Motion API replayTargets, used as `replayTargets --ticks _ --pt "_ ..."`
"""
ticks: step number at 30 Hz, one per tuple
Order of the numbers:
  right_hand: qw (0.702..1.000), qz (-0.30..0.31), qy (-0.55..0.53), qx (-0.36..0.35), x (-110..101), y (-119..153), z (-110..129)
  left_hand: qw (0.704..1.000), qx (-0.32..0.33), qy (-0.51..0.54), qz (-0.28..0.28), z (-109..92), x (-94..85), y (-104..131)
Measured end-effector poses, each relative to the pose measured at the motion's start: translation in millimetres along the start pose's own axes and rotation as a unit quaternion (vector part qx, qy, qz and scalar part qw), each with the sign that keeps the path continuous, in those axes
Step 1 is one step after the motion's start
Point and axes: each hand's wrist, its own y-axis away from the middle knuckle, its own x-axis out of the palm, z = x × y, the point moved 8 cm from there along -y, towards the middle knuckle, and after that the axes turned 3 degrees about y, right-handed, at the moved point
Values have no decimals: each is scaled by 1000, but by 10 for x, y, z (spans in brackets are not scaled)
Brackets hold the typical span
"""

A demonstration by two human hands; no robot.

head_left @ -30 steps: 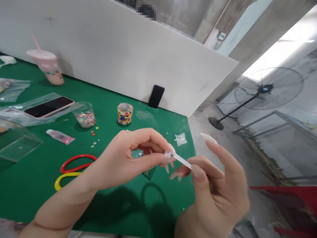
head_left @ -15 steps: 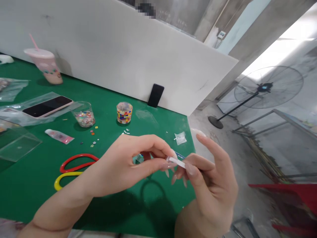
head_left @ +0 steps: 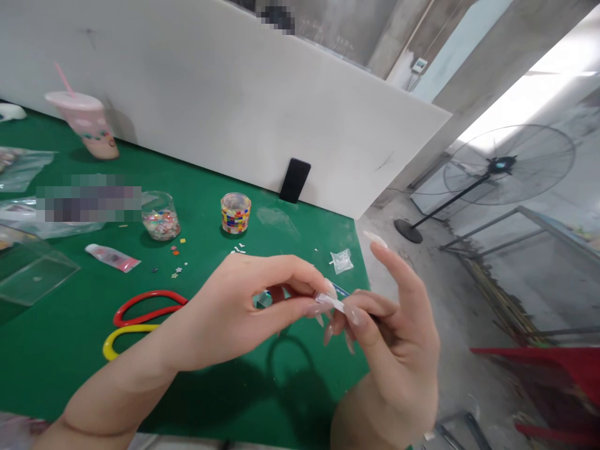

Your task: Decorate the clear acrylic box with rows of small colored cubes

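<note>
A small white strip (head_left: pixel 335 304) spans the gap between my two hands above the table. My left hand (head_left: pixel 248 306) pinches its left end between thumb and forefinger. My right hand (head_left: pixel 394 337) has thumb and fingers closed on the other end, with one finger raised. A thin blue edge (head_left: pixel 338 289) shows just behind the strip; what it belongs to is hidden. Through the gap under my left hand a teal, shiny piece (head_left: pixel 263 300) is partly visible. Scissors with a red handle (head_left: pixel 152 294) and a yellow handle loop (head_left: pixel 110 347) lie by my left forearm, blades hidden.
On the green table (head_left: pixel 206 400) stand a mosaic-covered cup (head_left: pixel 235 215), a clear cup of sequins (head_left: pixel 162 225) and a pink drink cup (head_left: pixel 89 125). A tube (head_left: pixel 112 257) lies left. A phone (head_left: pixel 295 180) leans on the white panel (head_left: pixel 210 106). A fan (head_left: pixel 501 165) stands right.
My right hand has moved slightly left, closer to my left hand, so less of the white strip shows between them. My left hand has hardly moved.
</note>
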Motion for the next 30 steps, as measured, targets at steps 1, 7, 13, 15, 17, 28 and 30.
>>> replayTargets --ticks 1,7,13,15,17,28,30 --pt "1000 1 0 1 1 4 3 1000 2 -1 -2 -4 0 0" --pt "1000 7 10 5 -6 -9 20 1000 0 -10 -9 -5 5 -4" --pt "1000 13 18 -1 -1 -35 25 1000 -1 1 -7 -10 3 -22" --pt "1000 14 26 -3 0 -28 21 1000 -1 3 -9 -12 -6 -24" --pt "999 13 31 -4 2 -19 21 1000 -4 7 -11 -5 -10 -29" --pt "999 16 27 4 2 -28 35 999 -29 10 -10 27 -3 -31" --pt "999 17 30 8 -6 -27 24 999 -33 10 -8 30 -3 -32"
